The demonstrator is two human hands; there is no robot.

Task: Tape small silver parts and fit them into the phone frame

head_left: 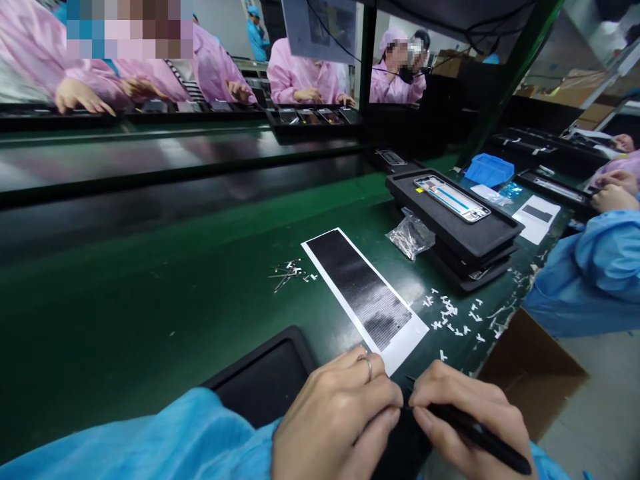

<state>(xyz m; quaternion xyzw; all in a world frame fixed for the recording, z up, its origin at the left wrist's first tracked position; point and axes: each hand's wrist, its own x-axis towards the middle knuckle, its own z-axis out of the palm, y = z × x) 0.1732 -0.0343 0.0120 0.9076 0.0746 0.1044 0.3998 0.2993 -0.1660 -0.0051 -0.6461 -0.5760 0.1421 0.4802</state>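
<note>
My left hand point(345, 407), with a ring on one finger, is closed in a pinch near the table's front edge; what it grips is too small to make out. Just right of it, my right hand point(465, 413) is closed around black tweezers point(483, 437), whose tip points toward the left fingertips. Beyond both hands lies a white sheet point(403, 350) bearing a black strip of narrow rows point(357, 283). Small white T-shaped pieces point(450, 312) are scattered to its right. Thin metallic parts point(286, 275) lie in a little pile to its left.
A black tray point(260, 380) sits left of my hands. Stacked black trays point(450, 233) carry a phone frame point(453, 199), beside a plastic bag of small parts point(411, 235). A cardboard box point(535, 373) stands below the edge. A co-worker's blue sleeve point(590, 267) is at right.
</note>
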